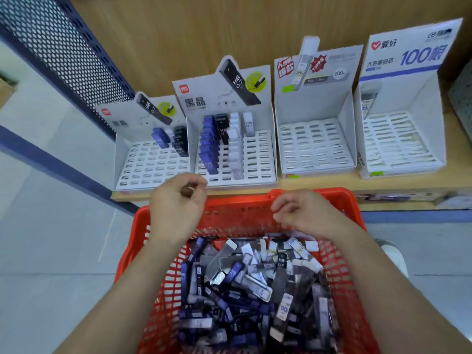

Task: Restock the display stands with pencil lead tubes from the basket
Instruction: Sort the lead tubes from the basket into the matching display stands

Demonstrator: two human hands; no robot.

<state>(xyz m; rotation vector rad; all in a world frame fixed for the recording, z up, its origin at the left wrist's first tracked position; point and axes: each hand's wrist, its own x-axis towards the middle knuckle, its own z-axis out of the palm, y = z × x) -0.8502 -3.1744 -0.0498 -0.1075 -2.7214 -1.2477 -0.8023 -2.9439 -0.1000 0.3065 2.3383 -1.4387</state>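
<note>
Left hand (178, 203), mid-frame, curls round a dark blur; whether it holds anything is unclear. Right hand (304, 213) hangs loosely curled, holding nothing, over the basket (242, 203) of tubes (245, 284), lower centre.

Head camera: single wide-angle view, facing forward and down.
Looks steeply onto the red basket (240, 213) close below; display stands (316, 144) on the wooden shelf (319, 186) just beyond.

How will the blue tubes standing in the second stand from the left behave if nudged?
Likely stiff and light: the blue tubes look like small rigid cases. Standing tall in a tight row, they might tip against each other.
</note>
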